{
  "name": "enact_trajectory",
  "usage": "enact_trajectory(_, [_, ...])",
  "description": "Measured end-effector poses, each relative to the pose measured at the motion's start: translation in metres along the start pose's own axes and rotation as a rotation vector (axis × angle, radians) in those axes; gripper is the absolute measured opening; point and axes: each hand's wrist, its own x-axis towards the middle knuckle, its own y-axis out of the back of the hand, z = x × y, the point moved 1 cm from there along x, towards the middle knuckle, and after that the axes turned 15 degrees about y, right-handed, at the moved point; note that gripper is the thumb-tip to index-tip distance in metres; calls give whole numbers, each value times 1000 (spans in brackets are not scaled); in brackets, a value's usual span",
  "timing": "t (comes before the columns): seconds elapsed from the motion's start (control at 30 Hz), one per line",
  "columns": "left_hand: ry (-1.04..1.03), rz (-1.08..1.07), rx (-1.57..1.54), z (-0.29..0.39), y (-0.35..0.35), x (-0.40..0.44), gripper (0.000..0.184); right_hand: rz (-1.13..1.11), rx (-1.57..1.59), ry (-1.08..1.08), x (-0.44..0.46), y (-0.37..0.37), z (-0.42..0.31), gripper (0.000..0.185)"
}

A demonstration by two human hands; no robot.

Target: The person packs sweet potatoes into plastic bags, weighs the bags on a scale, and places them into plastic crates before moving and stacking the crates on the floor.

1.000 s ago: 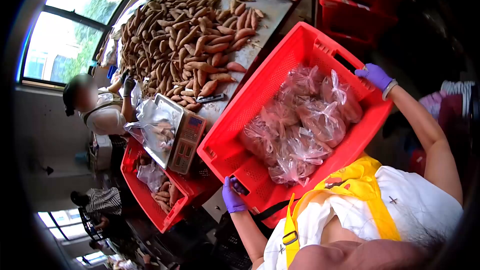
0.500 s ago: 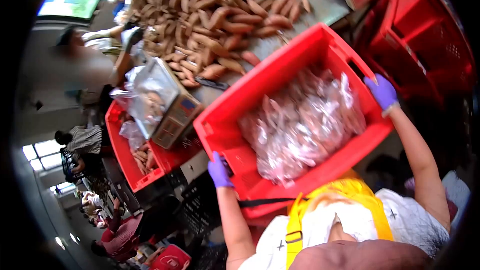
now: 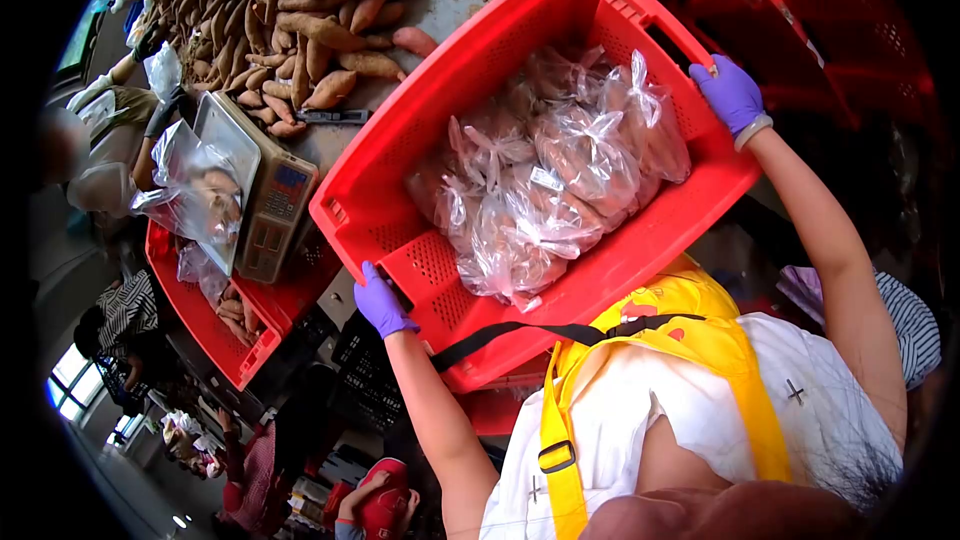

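Observation:
A large red plastic crate [image 3: 440, 70] is held between my two purple-gloved hands, in front of my body and tilted in the view. Inside it lie several knotted clear plastic bags of sweet potatoes [image 3: 560, 180], one with a small white label. My left hand [image 3: 383, 302] is closed round the handle end at the lower left. At the opposite end, my right hand [image 3: 733, 97] grips the rim by the handle slot. Fingers of both hands are partly hidden behind the crate wall.
Beyond the crate, loose sweet potatoes [image 3: 300, 20] are heaped on a metal table [image 3: 450, 15]. A scale [image 3: 275, 210] with a bagged load stands left, near another red crate [image 3: 200, 325]. Stacked red crates [image 3: 810, 20] rise at right. Several other people are at the left.
My view has shifted, so the table, heap and scale appear farther left. The crate appears higher and farther left, still held by both hands. The bags show more sharply.

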Motion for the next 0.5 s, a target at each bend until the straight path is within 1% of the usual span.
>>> enact_trajectory(0.03, [-2, -11, 44, 1, -1, -2, 32, -2, -6, 0, 2, -1, 1, 42])
enact_trajectory(0.17, [-25, -13, 13, 2, -4, -3, 33, -16, -18, 7, 2, -2, 3, 45])
enact_trajectory(0.37, [33, -48, -42, 0, -5, 0, 35, 7, -32, 28, 6, -4, 6, 51])
enact_trajectory(0.47, [18, -3, 84, -1, -3, 6, 42, 5, -25, 61, 7, -5, 7, 53])
enact_trajectory(0.5, [19, 0, 83, -4, -3, 11, 42, 3, -24, 63, 8, -7, 8, 53])
